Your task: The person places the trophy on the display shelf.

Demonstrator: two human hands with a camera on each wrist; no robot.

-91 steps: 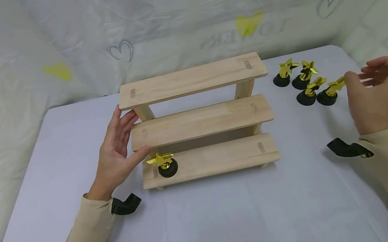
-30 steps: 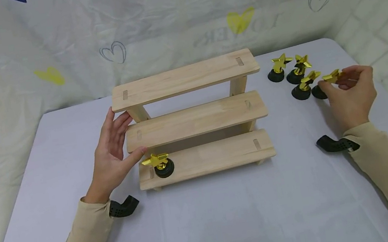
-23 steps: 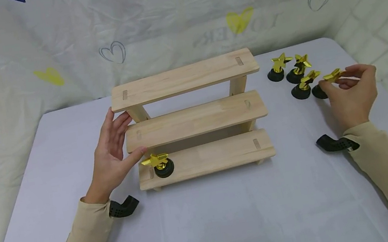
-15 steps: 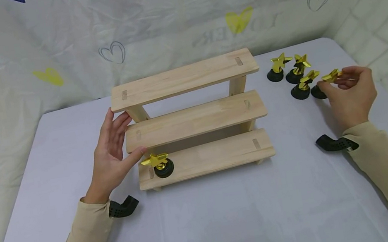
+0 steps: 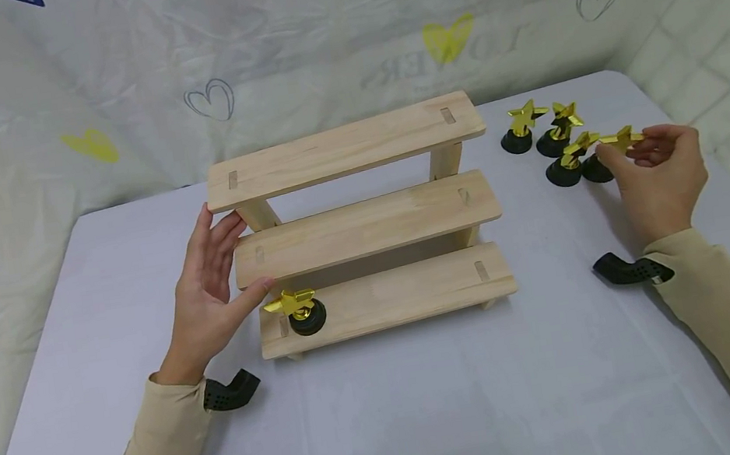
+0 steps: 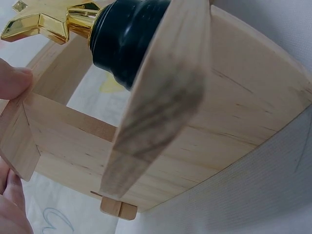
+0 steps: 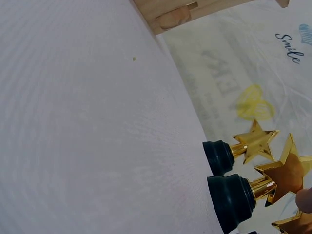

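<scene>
A three-tier wooden display stand (image 5: 365,227) stands on the white table. My left hand (image 5: 211,290) holds its left end, with the thumb on the middle board and the fingers further back near the upper leg; the left wrist view shows the thumb (image 6: 14,80) on the wood. On the bottom board's left end sits a gold star trophy (image 5: 309,318) with a black base. At the right, my right hand (image 5: 662,175) pinches the star of another such trophy (image 5: 597,169), partly hidden by the thumb. Several more star trophies (image 5: 564,172) stand close beside it.
The white-covered table (image 5: 393,412) extends around the stand. Behind it hangs a pale curtain (image 5: 310,47) printed with hearts and lettering. Black wrist mounts (image 5: 232,390) stick out from both sleeves.
My right hand has moved left and closed its fingers on the nearest trophy's star, which has since turned slightly. My left hand stays on the stand. The head view has shifted a little.
</scene>
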